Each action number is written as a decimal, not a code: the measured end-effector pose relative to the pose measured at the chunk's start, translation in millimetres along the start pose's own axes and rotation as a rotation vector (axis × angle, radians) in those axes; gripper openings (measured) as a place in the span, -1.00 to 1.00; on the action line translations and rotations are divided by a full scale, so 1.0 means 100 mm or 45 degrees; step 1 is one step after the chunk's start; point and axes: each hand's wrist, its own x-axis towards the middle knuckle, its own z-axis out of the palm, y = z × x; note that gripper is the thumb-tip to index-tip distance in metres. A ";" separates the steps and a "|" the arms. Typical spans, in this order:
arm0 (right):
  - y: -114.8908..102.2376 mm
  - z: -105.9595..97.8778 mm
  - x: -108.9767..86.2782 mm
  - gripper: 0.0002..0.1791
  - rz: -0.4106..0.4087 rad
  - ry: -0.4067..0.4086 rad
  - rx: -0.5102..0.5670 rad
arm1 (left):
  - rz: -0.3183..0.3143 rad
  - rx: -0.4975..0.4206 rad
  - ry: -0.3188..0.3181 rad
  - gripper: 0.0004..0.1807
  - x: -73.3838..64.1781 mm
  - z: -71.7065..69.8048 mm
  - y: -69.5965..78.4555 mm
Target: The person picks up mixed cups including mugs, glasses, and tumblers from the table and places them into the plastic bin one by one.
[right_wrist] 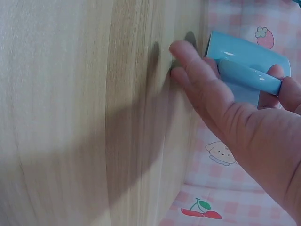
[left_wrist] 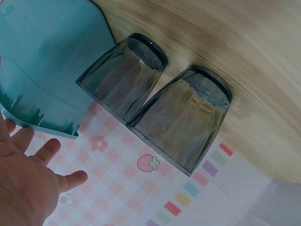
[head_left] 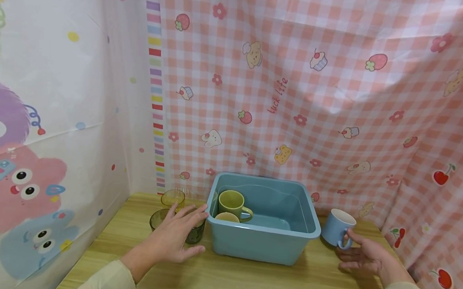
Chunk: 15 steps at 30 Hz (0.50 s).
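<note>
On the right side of the table, my right hand (head_left: 369, 256) pinches the handle of a light blue mug (head_left: 333, 229) between thumb and finger. The right wrist view shows the mug (right_wrist: 249, 49) upright, its other side turned from me; whether its base touches the table I cannot tell. My left hand (head_left: 174, 235), fingers spread, hovers over drinking glasses beside the blue tub (head_left: 256, 243). Its fingertips are near the tub's left rim. Inside the tub are a green mug (head_left: 229, 199) and a second mug with a yellowish inside (head_left: 227, 217).
Left of the tub stand an amber glass (head_left: 170, 198), a smoky glass (head_left: 157, 218) and a dark green glass (head_left: 196, 235), partly covered by the left hand. A pink checked curtain (head_left: 278, 133) hangs behind the wooden table (head_left: 249, 279), with a white printed one at left.
</note>
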 end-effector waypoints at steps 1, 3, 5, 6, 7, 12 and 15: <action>0.00 0.00 0.00 -0.47 -0.007 0.014 -0.018 | 0.000 0.001 0.002 -0.06 0.00 0.00 0.00; 0.00 -0.01 0.00 -0.49 -0.023 0.036 -0.064 | 0.000 0.001 0.003 -0.06 0.00 0.00 0.00; 0.00 -0.03 0.00 -0.51 -0.045 0.050 -0.119 | 0.001 0.002 0.005 -0.06 0.00 0.00 0.00; -0.01 -0.03 0.00 -0.51 -0.051 0.059 -0.143 | 0.001 0.003 0.005 -0.06 0.00 0.00 0.00; -0.01 -0.04 -0.01 -0.50 -0.061 0.070 -0.164 | 0.002 0.002 0.006 -0.06 0.00 0.00 0.00; -0.06 -0.04 -0.04 -0.47 -0.107 0.084 -0.203 | 0.005 0.008 0.010 -0.06 0.00 0.01 0.00; -0.10 -0.04 -0.06 -0.47 -0.135 0.069 -0.238 | 0.009 0.017 0.014 -0.07 0.00 0.01 0.00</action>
